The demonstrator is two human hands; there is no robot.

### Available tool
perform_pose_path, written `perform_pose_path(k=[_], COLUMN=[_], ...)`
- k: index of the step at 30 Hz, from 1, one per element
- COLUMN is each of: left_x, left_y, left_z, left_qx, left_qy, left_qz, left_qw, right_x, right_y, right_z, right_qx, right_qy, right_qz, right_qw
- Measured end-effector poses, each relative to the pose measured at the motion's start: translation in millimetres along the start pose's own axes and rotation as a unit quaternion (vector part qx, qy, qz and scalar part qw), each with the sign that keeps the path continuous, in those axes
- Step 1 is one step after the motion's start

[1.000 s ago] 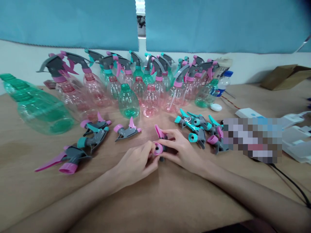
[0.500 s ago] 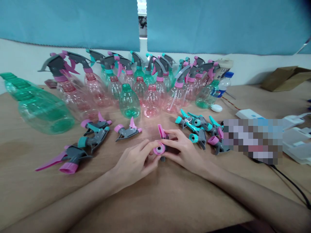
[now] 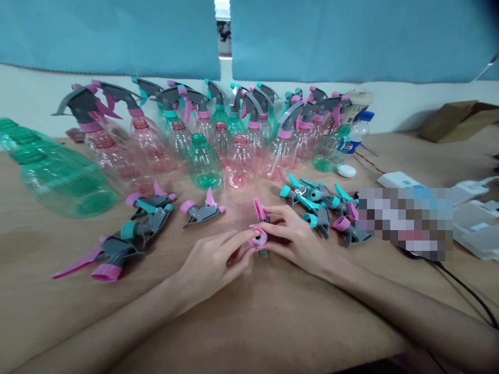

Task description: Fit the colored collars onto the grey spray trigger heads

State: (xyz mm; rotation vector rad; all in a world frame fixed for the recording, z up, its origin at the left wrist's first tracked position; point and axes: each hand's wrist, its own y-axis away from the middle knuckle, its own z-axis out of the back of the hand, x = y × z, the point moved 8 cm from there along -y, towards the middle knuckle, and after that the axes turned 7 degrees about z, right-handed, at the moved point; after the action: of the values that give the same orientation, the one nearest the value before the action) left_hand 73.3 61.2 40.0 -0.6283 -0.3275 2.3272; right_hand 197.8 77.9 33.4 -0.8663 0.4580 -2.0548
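Note:
A pink and grey trigger spray head (image 3: 259, 238) is between my two hands, its pink collar opening facing me and its pink trigger pointing up. My right hand (image 3: 296, 240) grips its body from the right side. From the left, my left hand (image 3: 220, 257) pinches the collar between thumb and fingers. Part of the grey body is hidden behind the fingers. Loose on the table to the left lie a pink spray head (image 3: 202, 210), a teal-collared one (image 3: 150, 226) and another pink one (image 3: 117, 257). Several teal and pink spray heads (image 3: 317, 218) lie right of my hands.
Behind stand open bottles, among them a green bottle (image 3: 205, 163) and a pink bottle (image 3: 240, 163), and several capped with spray heads. Green bottles (image 3: 66, 176) lean at the left. On the right are a blurred-out object (image 3: 405, 223), a white case (image 3: 479, 228) and a cardboard box (image 3: 456, 122).
The view has shifted slightly. My left fingers have moved a little on the pink collar, with the index finger now at its upper left edge. Both hands still hold the spray head.

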Motion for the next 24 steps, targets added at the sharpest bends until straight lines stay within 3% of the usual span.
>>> perform_pose_path(k=[8, 14, 20, 24], left_x=[-0.8, 4.3, 11.4, 14.7], left_y=[2.5, -2.9, -6.5, -6.1], left_z=[0.2, -3.0, 1.0, -4.8], left_qx=[-0.013, 0.033, -0.001, 0.03], left_qy=[0.023, 0.092, 0.113, 0.124], left_qz=[0.026, 0.077, 0.093, 0.11], left_qw=[0.999, 0.992, 0.989, 0.986], right_x=[1.0, 0.8, 1.1, 2.0], right_y=[1.4, 0.1, -0.1, 0.4], right_z=[-1.6, -2.9, -6.2, -7.2], right_qx=[0.003, 0.01, 0.007, 0.005], right_qy=[0.013, -0.001, -0.006, -0.006], right_qz=[-0.017, -0.013, -0.016, -0.009], right_qw=[1.0, 1.0, 1.0, 1.0])
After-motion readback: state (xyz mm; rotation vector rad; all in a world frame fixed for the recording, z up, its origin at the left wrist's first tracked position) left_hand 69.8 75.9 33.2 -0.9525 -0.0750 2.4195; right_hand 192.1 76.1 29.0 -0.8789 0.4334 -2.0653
